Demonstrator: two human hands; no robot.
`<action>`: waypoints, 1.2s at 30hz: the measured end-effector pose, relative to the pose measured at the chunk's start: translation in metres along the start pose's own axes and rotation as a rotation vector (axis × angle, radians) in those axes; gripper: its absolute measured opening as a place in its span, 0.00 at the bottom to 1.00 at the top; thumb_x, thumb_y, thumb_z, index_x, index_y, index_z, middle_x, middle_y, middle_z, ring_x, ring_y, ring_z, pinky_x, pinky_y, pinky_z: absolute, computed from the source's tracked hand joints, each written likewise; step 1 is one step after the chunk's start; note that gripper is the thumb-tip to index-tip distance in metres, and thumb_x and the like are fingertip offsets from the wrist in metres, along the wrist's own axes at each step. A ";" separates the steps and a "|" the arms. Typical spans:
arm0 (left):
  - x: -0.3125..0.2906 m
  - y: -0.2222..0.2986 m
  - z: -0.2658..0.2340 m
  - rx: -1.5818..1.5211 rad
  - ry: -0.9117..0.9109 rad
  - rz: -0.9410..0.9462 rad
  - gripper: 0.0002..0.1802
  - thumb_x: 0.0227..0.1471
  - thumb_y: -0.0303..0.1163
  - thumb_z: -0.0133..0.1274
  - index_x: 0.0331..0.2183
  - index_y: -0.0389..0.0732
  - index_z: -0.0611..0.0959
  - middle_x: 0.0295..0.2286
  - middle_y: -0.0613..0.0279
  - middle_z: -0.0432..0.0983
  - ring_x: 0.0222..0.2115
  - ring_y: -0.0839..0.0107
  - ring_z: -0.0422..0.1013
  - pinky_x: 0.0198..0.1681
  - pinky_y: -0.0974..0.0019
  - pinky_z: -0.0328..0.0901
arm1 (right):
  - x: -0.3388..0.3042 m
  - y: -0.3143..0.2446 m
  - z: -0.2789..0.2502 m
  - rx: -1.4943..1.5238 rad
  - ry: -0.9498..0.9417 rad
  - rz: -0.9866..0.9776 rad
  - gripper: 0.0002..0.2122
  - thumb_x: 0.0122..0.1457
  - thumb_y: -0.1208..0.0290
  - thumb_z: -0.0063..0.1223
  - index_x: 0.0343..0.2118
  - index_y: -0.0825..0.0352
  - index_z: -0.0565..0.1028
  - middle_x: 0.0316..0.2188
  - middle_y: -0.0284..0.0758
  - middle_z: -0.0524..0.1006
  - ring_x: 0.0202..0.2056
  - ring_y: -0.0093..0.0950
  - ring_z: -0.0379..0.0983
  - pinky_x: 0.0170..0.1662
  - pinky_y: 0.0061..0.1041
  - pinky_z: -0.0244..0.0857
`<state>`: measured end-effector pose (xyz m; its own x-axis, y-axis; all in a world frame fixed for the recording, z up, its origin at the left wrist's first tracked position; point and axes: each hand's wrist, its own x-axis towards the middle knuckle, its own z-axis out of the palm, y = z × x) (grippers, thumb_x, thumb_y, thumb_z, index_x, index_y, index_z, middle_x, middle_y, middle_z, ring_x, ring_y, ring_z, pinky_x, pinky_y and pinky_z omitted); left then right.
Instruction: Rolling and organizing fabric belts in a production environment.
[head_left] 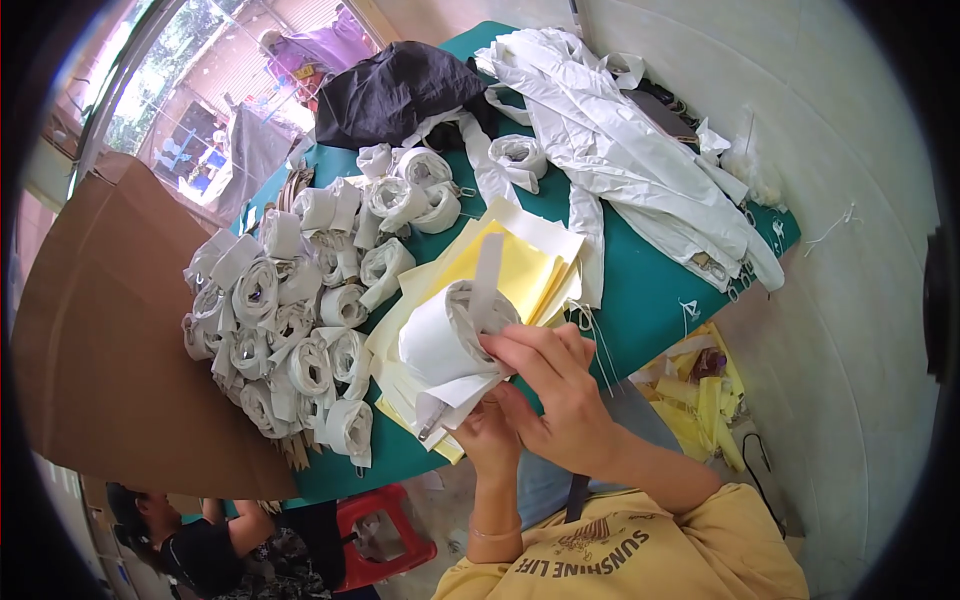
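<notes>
A wound roll of white fabric strip (440, 340) is held up over the table's near edge. My right hand (560, 385) pinches its right side, fingers closed on the white material. From below, my left hand (487, 430) grips the roll's lower end; its fingers are partly hidden. A flat pale strip (487, 270) sticks up out of the roll's middle. At the loose lower corner shows a small metal fitting (432, 422). Behind and under the roll lies a stack of yellow and white sheets (530, 245).
Several similar white rolls (310, 365) are heaped at left on the green table (640, 345). Long white strips (610, 150) and a black bag (400, 95) lie at the back. A cardboard sheet (130, 340) stands left. Another person (215, 540) is near a red stool (385, 540).
</notes>
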<state>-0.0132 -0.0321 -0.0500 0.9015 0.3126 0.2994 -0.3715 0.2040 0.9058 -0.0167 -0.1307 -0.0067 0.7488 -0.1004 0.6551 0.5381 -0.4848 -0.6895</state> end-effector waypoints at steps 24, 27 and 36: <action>0.061 0.018 -0.039 0.050 -0.721 -0.481 0.19 0.51 0.40 0.39 0.33 0.33 0.75 0.34 0.57 0.71 0.39 0.71 0.66 0.44 0.69 0.59 | 0.086 0.066 -0.047 0.484 -0.721 0.345 0.18 0.55 0.58 0.52 0.35 0.73 0.76 0.35 0.33 0.65 0.40 0.23 0.61 0.44 0.23 0.56; 0.070 0.036 -0.040 0.617 -0.453 -0.020 0.25 0.57 0.44 0.33 0.25 0.35 0.75 0.25 0.61 0.68 0.31 0.72 0.65 0.39 0.71 0.58 | 0.104 0.089 -0.053 0.555 -0.899 0.549 0.18 0.57 0.57 0.51 0.34 0.73 0.76 0.37 0.31 0.68 0.41 0.20 0.62 0.44 0.20 0.56; 0.127 0.055 0.019 0.559 -1.108 -0.626 0.27 0.52 0.42 0.52 0.48 0.34 0.70 0.43 0.61 0.68 0.43 0.75 0.64 0.49 0.71 0.57 | 0.132 0.095 -0.049 0.664 -1.302 0.756 0.15 0.54 0.59 0.57 0.33 0.69 0.77 0.32 0.29 0.72 0.33 0.14 0.67 0.38 0.17 0.60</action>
<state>0.0852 0.0009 0.0437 0.6854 -0.6358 -0.3549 0.0550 -0.4409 0.8959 0.1141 -0.2323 0.0292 0.5198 0.7924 -0.3192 -0.2737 -0.1994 -0.9409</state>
